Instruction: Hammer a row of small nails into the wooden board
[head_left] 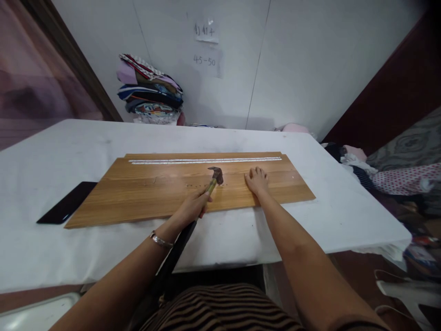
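My left hand (pixel 193 207) is wrapped around the handle of a claw hammer (pixel 216 175). The hammer's metal head is above the middle of a wooden board (pixel 144 195). Around the head, a row of small dark marks (pixel 197 185), too small to make out as nails or holes, runs along the board. To the right of the hammer, my right hand (pixel 257 181) lies on the board with its fingers apart. I cannot see anything held in it. Two narrow white strips with fine markings (pixel 203 161) lie along the board's far edge.
A white-covered table (pixel 344 202) bears the board. At the board's left lies a flat, black, shiny object (pixel 69 202). Folded clothes (pixel 151 92) are piled by the wall behind. More fabric (pixel 396 177) hangs or lies beyond the table's right edge.
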`<state>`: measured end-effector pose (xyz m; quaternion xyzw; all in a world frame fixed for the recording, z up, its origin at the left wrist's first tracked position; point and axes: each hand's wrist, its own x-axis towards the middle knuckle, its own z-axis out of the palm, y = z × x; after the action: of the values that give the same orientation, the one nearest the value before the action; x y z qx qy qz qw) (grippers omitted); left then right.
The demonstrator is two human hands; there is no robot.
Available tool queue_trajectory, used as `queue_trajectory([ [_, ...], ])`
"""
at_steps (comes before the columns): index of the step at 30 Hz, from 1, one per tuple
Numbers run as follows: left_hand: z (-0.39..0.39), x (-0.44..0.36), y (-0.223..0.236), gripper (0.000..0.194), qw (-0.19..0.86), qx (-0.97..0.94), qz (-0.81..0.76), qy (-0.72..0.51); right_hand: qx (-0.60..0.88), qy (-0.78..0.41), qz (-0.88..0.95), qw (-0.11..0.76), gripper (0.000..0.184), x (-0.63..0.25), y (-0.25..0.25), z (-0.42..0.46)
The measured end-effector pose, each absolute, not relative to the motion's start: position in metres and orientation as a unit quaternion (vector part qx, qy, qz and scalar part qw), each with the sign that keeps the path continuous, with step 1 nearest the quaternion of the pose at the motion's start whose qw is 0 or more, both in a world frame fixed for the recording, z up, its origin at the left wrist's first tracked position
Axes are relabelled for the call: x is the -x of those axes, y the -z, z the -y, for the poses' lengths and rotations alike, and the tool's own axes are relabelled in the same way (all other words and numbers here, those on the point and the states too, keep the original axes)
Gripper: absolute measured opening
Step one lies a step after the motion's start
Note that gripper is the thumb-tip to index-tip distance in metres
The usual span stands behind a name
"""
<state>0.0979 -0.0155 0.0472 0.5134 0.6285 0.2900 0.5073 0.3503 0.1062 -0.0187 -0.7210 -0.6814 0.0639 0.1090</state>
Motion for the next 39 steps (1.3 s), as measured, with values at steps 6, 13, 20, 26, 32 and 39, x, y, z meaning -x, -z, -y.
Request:
queue_trajectory([
  [6, 0.014, -0.088, -0.044, 0.032, 0.501, -0.508, -0.629, -0.308, 0.722, -0.063, 0.680, 0.108, 0.048, -0.350, 0.019, -0.107],
  [13, 0.014, -0.085, -0.041, 0.034, 0.491, -0.509, -0.644, -0.292, 0.723, -0.061, 0.680, 0.107, 0.048, -0.351, 0.020, -0.107],
  [20, 0.013, -0.087, -0.041, 0.036, 0.499, -0.503, -0.642, -0.292, 0.722, -0.061, 0.680, 0.111, 0.047, -0.351, 0.020, -0.107],
  [26, 0.014, -0.087, -0.041, 0.038, 0.500, -0.497, -0.651, -0.282, 0.721, -0.056, 0.681, 0.115, 0.048, -0.351, 0.021, -0.108],
  [32, 0.013, -0.086, -0.044, 0.033, 0.499, -0.506, -0.642, -0.285, 0.720, -0.055, 0.682, 0.113, 0.047, -0.351, 0.021, -0.107],
  [39, 0.012, -0.087, -0.039, 0.033, 0.499, -0.505, -0.647, -0.279, 0.718, -0.054, 0.684, 0.119, 0.047, -0.350, 0.019, -0.105],
])
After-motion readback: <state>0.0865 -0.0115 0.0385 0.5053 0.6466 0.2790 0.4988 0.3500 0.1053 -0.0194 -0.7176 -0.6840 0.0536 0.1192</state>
